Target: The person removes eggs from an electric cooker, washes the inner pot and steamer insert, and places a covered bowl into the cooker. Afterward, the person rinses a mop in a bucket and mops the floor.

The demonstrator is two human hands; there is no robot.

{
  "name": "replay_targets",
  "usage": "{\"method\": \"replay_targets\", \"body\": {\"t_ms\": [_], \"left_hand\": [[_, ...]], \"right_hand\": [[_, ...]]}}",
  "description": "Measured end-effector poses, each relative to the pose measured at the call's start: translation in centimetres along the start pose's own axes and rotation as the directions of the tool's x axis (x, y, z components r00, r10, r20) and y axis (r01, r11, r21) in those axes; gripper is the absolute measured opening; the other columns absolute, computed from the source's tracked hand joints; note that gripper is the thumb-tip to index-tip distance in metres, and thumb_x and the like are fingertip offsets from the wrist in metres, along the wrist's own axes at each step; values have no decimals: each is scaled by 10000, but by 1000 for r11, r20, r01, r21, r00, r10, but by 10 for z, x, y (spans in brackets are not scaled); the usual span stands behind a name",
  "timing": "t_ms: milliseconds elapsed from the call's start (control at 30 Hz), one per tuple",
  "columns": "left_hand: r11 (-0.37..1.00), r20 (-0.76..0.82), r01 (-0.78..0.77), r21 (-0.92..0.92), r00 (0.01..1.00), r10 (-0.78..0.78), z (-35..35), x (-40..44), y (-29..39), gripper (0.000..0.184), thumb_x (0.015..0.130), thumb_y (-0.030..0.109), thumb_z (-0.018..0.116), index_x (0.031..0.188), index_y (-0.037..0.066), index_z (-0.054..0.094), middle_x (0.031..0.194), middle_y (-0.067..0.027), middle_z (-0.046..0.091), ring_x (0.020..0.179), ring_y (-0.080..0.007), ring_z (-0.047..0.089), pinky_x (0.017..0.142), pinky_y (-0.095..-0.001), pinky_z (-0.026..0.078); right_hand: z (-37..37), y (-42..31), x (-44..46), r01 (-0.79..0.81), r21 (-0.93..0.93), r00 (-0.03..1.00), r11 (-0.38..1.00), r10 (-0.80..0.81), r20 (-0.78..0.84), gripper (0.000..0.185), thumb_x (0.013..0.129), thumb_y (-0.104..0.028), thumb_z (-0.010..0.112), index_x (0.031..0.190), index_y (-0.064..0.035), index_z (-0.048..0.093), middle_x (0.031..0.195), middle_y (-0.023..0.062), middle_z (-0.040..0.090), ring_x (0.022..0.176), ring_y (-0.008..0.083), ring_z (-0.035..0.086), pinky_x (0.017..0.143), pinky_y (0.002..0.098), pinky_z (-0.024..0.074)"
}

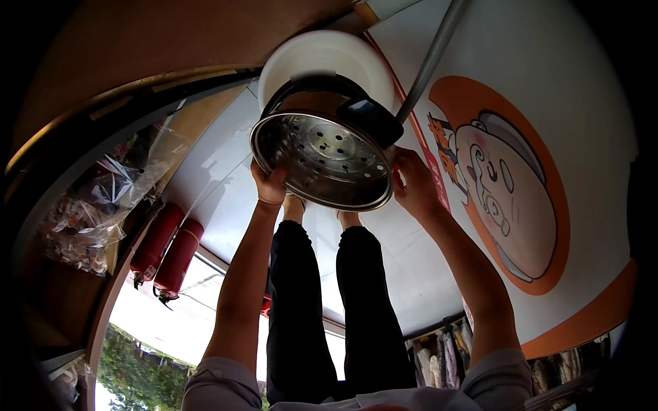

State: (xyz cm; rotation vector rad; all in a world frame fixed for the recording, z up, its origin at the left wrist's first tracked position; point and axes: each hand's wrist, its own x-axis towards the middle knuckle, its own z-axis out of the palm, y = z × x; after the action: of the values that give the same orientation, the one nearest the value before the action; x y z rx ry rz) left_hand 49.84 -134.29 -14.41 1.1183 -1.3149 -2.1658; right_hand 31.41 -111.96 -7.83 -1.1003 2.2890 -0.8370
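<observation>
My left hand [271, 183] and my right hand [413, 182] grip opposite sides of a round metal steamer pot [343, 171]. Its shiny rim tilts toward me, and a plate with several round holes shows inside. Black plastic parts [371, 118] sit on its far side. The fingers of my left hand curl over the near rim; those of my right hand close against the side, partly hidden. Just beyond the pot stands a white basin [284, 58], partly covered by it in this view.
A grey hose [432, 58] runs down beside the basin. To the right is a panel with a cartoon face [510, 178]. Two red fire extinguishers [168, 253] stand at left, near plastic-wrapped items [89, 219] on a shelf. My feet are on pale floor tiles [233, 164].
</observation>
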Motion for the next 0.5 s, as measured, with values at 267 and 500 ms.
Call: {"method": "replay_targets", "body": {"t_ms": [267,500], "left_hand": [[999,-21,-25,24,999,25,13,1,10,384,600,-5,492,968,-33,596,905,-70,641,817,-182,600,764,-276,478],[996,-86,-60,-64,995,54,10,7,4,330,619,-17,516,931,-33,621,899,-74,654,809,-185,608,745,-278,483]], "right_hand": [[0,5,-4,-2,-47,1000,999,3,16,315,755,37,608,1031,-67,500,1075,134,583,956,302,590,722,357,545],[0,8,-4,75,-83,997,994,-77,-21,259,759,39,612,965,-32,472,1071,178,580,935,331,594,714,359,550]]}}
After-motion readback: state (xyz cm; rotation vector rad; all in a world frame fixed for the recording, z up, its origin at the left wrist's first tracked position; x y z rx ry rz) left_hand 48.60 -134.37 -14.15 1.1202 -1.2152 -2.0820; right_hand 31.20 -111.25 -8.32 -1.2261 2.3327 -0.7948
